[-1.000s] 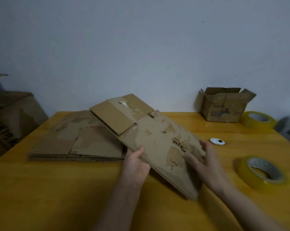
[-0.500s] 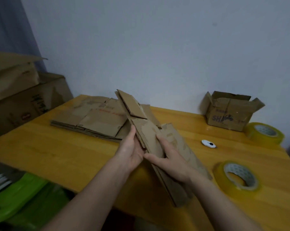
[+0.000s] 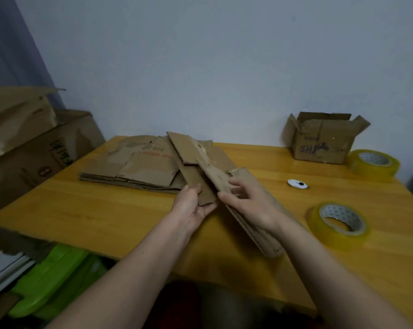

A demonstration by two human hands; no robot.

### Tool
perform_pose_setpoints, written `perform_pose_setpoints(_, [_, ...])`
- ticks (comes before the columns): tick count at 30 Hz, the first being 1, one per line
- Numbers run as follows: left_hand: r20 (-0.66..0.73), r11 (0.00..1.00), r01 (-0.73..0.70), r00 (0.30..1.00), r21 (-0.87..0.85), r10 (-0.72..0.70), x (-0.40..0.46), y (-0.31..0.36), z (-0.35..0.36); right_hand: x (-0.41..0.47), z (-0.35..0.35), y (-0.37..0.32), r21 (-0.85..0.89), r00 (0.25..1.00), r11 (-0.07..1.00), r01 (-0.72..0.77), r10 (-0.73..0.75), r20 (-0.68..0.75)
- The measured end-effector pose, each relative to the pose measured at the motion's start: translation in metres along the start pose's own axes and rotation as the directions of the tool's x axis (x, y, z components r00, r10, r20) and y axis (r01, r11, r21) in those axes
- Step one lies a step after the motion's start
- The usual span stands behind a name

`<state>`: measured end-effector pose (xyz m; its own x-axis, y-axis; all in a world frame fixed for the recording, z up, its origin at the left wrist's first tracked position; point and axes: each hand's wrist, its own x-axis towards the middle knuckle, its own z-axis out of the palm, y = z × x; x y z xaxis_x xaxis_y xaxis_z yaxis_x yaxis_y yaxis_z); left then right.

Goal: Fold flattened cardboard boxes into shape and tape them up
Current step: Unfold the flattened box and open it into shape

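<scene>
A flattened brown cardboard box point(image 3: 200, 160) stands on edge, tilted, above the middle of the yellow wooden table point(image 3: 87, 210). My left hand point(image 3: 193, 205) grips its near left flap from below, thumb on top. My right hand point(image 3: 250, 205) holds the right panel with fingers curled over its upper edge. Behind the box lies a stack of flattened boxes point(image 3: 134, 162). Two yellow tape rolls lie on the right, one near point(image 3: 338, 224) and one far point(image 3: 372, 163).
A small open cardboard box point(image 3: 324, 141) stands at the back right by the wall. A white cutter point(image 3: 297, 184) lies between it and the near roll. Large cartons point(image 3: 30, 148) are stacked left of the table; green plastic point(image 3: 49, 279) lies below its near edge.
The box went from lying slanted to standing on edge between my hands. My right hand slid from its flat face to its upper edge. The view swung left and down.
</scene>
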<state>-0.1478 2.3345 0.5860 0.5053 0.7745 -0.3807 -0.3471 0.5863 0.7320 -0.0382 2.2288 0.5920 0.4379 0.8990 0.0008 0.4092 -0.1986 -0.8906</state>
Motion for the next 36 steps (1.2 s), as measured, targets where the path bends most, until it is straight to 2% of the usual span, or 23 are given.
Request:
perform_pose_setpoints(4, [0.085, 1.000, 0.015, 0.996, 0.018, -0.017, 0.001, 0.017, -0.004, -0.008, -0.019, -0.021, -0.045, 0.998, 0.999, -0.001, -0.001, -0.062])
perform_pose_setpoints(6, [0.081, 0.999, -0.007, 0.997, 0.053, 0.003, 0.002, 0.024, -0.006, -0.011, -0.018, -0.027, -0.234, 0.993, 0.972, -0.012, -0.016, -0.118])
perform_pose_setpoints(8, [0.055, 0.986, -0.086, 0.995, 0.144, 0.079, 0.005, 0.032, -0.008, -0.016, -0.010, -0.030, -0.460, 0.996, 0.886, -0.056, 0.017, -0.089])
perform_pose_setpoints(9, [0.052, 0.969, -0.134, 0.991, 0.209, 0.126, 0.007, 0.037, -0.009, -0.018, -0.007, -0.030, -0.509, 0.996, 0.857, -0.079, 0.047, -0.075])
perform_pose_setpoints(11, [0.058, 0.929, -0.205, 0.979, 0.309, 0.197, 0.008, 0.049, -0.012, -0.019, -0.008, -0.034, -0.477, 0.991, 0.870, -0.123, 0.079, -0.111])
perform_pose_setpoints(13, [0.057, 0.868, -0.261, 0.963, 0.422, 0.262, 0.006, 0.066, -0.015, -0.019, -0.015, -0.044, -0.391, 0.973, 0.910, -0.140, 0.052, -0.227])
perform_pose_setpoints(15, [0.083, 0.756, -0.303, 0.945, 0.580, 0.316, 0.001, 0.085, -0.014, -0.017, -0.029, -0.058, -0.318, 0.935, 0.940, -0.127, 0.007, -0.354])
perform_pose_setpoints(18, [0.215, 0.602, -0.380, 0.919, 0.702, 0.329, -0.009, 0.120, -0.011, -0.015, -0.055, -0.081, -0.180, 0.890, 0.978, -0.109, 0.015, -0.456])
perform_pose_setpoints(21, [0.324, 0.536, -0.415, 0.910, 0.735, 0.260, -0.024, 0.156, -0.006, -0.013, -0.077, -0.101, -0.114, 0.895, 0.983, -0.144, 0.079, -0.440])
perform_pose_setpoints(24, [0.357, 0.525, -0.399, 0.916, 0.752, 0.185, -0.028, 0.172, -0.009, -0.013, -0.088, -0.109, -0.035, 0.913, 0.983, -0.183, 0.156, -0.378])
perform_pose_setpoints(29, [0.257, 0.570, -0.205, 0.966, 0.796, -0.012, -0.014, 0.144, -0.036, -0.016, -0.079, -0.084, 0.029, 0.908, 0.950, -0.311, 0.307, -0.285])
perform_pose_setpoints(32, [0.239, 0.682, -0.167, 0.971, 0.712, -0.013, -0.004, 0.127, -0.045, -0.014, -0.076, -0.066, 0.046, 0.888, 0.937, -0.346, 0.343, -0.306])
perform_pose_setpoints(36, [0.286, 0.713, -0.200, 0.958, 0.672, -0.001, 0.010, 0.124, -0.034, -0.007, -0.082, -0.058, 0.051, 0.892, 0.944, -0.327, 0.326, -0.315])
